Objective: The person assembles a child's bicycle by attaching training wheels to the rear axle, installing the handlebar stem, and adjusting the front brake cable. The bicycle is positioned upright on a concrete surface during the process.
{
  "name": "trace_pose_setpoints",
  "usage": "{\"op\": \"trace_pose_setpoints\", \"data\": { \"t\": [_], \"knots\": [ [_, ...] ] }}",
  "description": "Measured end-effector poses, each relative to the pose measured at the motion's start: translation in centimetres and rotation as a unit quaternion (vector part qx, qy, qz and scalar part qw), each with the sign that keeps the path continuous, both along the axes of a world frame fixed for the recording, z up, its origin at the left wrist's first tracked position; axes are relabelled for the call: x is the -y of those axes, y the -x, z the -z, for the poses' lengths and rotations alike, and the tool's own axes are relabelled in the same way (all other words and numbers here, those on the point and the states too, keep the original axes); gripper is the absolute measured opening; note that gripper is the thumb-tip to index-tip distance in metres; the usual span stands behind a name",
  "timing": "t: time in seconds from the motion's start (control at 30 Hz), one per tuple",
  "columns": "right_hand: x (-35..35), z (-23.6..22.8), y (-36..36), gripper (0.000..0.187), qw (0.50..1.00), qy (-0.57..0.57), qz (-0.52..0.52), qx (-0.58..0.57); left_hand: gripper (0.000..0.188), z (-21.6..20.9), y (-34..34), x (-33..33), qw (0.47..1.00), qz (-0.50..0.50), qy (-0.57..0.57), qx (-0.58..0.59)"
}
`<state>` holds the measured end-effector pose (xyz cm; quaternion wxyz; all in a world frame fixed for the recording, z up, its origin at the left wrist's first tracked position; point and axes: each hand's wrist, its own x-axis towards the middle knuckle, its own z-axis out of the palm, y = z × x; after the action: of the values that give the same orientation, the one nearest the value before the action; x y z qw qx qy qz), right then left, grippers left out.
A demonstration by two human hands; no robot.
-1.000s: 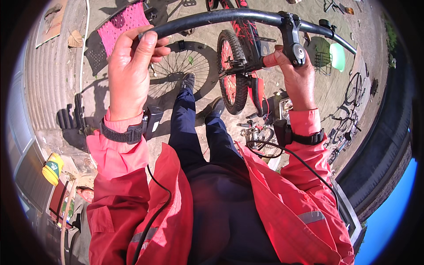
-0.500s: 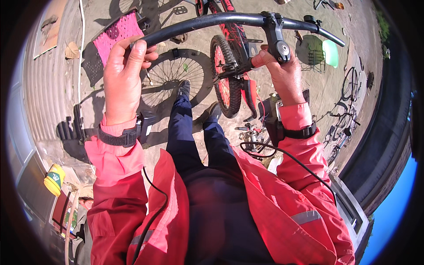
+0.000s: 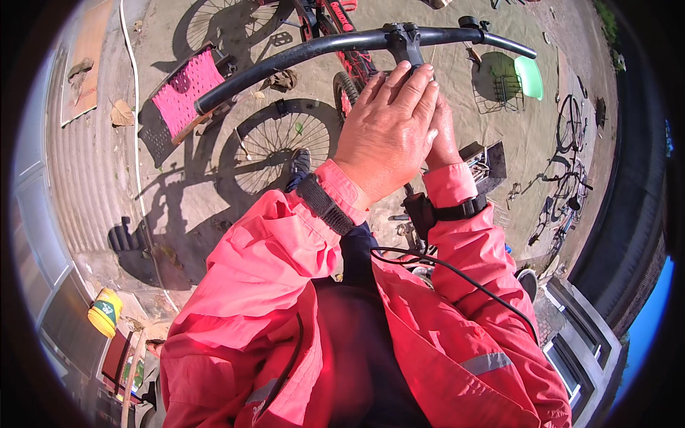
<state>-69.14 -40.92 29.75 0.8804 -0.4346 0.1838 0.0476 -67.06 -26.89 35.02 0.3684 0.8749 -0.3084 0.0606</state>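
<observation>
A black bicycle handlebar (image 3: 314, 44) runs across the upper middle, its left end bare. The handlebar stem (image 3: 405, 48) joins it near the centre. My left hand (image 3: 385, 135) lies flat over the rear of the stem, fingers stretched out and close together. Under and beside it, my right hand (image 3: 444, 135) is closed round the stem's rear part; its fingers are mostly hidden by the left. Beyond them is the black and red bicycle frame (image 3: 357, 63), and the front wheel (image 3: 345, 91) shows only in part behind my left hand.
A pink woven seat (image 3: 187, 89) stands at the left, near a white hose (image 3: 135, 93). A green seat (image 3: 529, 76) lies at the right, above a box of tools (image 3: 485, 170). A yellow bag (image 3: 105, 314) sits at the lower left. Another bicycle (image 3: 571, 189) stands far right.
My left hand has let go of the handlebar's left end and moved right, onto the stem over my right hand. The handlebar has shifted slightly left, its left end lower in view.
</observation>
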Motion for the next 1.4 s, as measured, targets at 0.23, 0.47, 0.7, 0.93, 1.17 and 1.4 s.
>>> {"op": "trace_pose_setpoints", "data": {
  "t": [0.23,0.47,0.7,0.93,1.17,1.4],
  "knots": [
    [0.5,2.3,-0.5,0.026,0.933,0.355,-0.056,-0.016,0.041,4.0,5.0,-6.7,0.998,-0.002,-0.012,-0.062],
    [0.5,1.7,-0.6,0.043,0.920,0.388,-0.052,0.016,0.038,9.9,13.5,-13.6,0.941,-0.009,-0.159,-0.298],
    [0.0,1.4,-0.7,0.052,0.888,0.459,-0.023,0.019,0.038,12.9,18.3,-14.6,0.918,-0.025,-0.133,-0.374],
    [-0.6,1.0,-1.1,0.043,0.876,0.482,-0.014,-0.006,0.038,13.5,18.9,-13.7,0.882,-0.029,-0.150,-0.446],
    [-0.6,0.4,-1.3,0.026,0.854,0.518,-0.037,0.004,0.038,13.6,18.9,-14.0,0.883,-0.035,-0.152,-0.442],
    [-0.3,1.0,-1.4,0.037,0.868,0.493,-0.041,-0.046,0.038,13.5,19.2,-14.2,0.874,-0.044,-0.155,-0.459]
  ]
}}
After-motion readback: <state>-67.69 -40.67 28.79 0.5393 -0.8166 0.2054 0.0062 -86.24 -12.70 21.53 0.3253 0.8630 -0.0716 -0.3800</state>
